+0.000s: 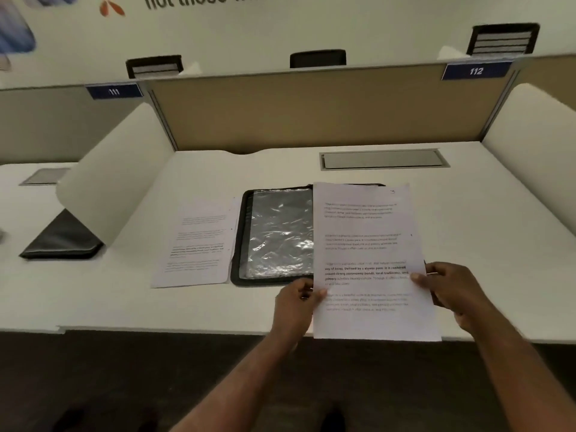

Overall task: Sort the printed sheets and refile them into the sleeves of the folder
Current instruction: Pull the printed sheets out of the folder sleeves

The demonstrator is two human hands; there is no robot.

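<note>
A printed sheet (367,232) is held upright-facing above the desk, covering the right half of the open black folder (240,238). My left hand (296,302) pinches the sheet's lower left edge, thumb on the front. At the right edge, my right hand (448,288) grips it the same way. The folder's left page shows a crinkled clear plastic sleeve (280,232). A small stack of other printed sheets (196,244) lies flat on the desk just left of the folder.
The white desk (187,307) has curved side dividers (115,169) and a tan back panel. A metal cable hatch (383,159) sits behind the folder. A second closed black folder (62,238) lies on the neighbouring desk at left.
</note>
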